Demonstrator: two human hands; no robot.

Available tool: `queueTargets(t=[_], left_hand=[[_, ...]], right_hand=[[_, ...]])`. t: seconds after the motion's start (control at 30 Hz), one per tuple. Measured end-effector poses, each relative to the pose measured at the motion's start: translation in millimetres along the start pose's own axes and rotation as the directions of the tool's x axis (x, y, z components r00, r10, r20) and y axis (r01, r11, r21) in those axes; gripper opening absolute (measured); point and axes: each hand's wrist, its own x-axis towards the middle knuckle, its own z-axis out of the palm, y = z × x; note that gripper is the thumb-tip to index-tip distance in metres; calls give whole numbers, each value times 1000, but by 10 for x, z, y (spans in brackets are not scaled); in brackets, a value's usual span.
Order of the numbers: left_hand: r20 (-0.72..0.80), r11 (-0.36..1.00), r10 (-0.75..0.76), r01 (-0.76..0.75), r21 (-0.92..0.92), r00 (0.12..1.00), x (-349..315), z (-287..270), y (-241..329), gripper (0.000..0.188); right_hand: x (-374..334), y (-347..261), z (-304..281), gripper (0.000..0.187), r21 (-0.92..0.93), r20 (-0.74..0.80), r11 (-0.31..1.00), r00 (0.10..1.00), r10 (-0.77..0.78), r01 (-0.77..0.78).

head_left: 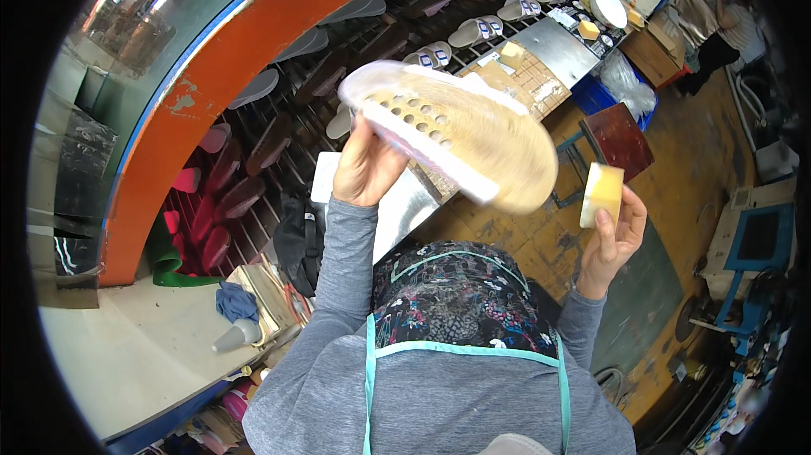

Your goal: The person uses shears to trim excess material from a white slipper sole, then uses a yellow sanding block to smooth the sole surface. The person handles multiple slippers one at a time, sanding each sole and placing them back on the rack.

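My left hand (367, 169) is raised in front of my chest and closed on the edge of a slipper (498, 138). The slipper has a tan face, pale edges and rows of round holes near my fingers; it is tilted and smeared by motion. Out to the right, my right hand (617, 239) pinches a yellow and whitish sponge block (603, 193) between thumb and fingers. A gap separates the sponge from the slipper.
Beyond an orange curved frame (182, 100), a rack carries soles and slippers (476, 31). A metal-topped bench (557, 49) bears sponge pieces (511, 54) and a white bowl (608, 7). Nearby are a blue crate (583, 100) and dark red stool (618, 144). Another person (733, 32) is far right.
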Motion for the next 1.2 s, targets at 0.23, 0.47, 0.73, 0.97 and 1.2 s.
queueTargets(t=[0.23, 0.47, 0.73, 0.97, 1.2], left_hand=[[-594, 913, -73, 293, 283, 801, 110, 103, -467, 45], [-453, 769, 150, 185, 613, 879, 17, 317, -542, 26], [-409, 755, 195, 130, 643, 892, 26, 347, -526, 27], [-361, 709, 236, 95, 699, 902, 221, 351, -479, 29], [-350, 665, 317, 56, 744, 881, 448, 433, -441, 29]], right_hand=[[188, -3, 777, 42, -51, 477, 935, 831, -286, 351], [308, 25, 1174, 45, -152, 575, 872, 759, -305, 465], [316, 23, 1199, 43, -148, 657, 849, 692, -299, 508], [242, 5, 1172, 44, -107, 679, 862, 670, -301, 496], [97, -80, 1123, 40, -76, 696, 873, 652, -300, 482]])
